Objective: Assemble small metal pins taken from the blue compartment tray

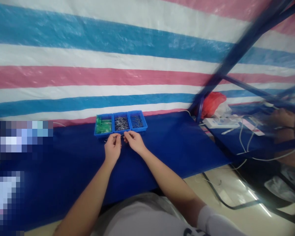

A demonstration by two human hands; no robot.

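Note:
My left hand (pixel 113 146) and my right hand (pixel 135 141) meet just in front of three joined blue bins. A thin metal piece (pixel 122 135) spans the gap between their pinched fingertips; its exact kind is too small to tell. Slim metal ends also show at the outer side of my left hand. The left bin (pixel 95 130) contains green pieces (pixel 103 125). In the middle bin lies a heap of slender metal pieces (pixel 121 123), like screws or nails. Fewer, darker slender pieces (pixel 137 122) lie in the right bin (pixel 144 121).
A dark blue tabletop (pixel 177 144) lies under the bins, with a striped plastic sheet (pixel 88 77) behind. To the right, past a blue metal frame (pixel 232 55), are a red bag (pixel 212 103), a white power strip (pixel 220 123), cables and another person's arm (pixel 286 137).

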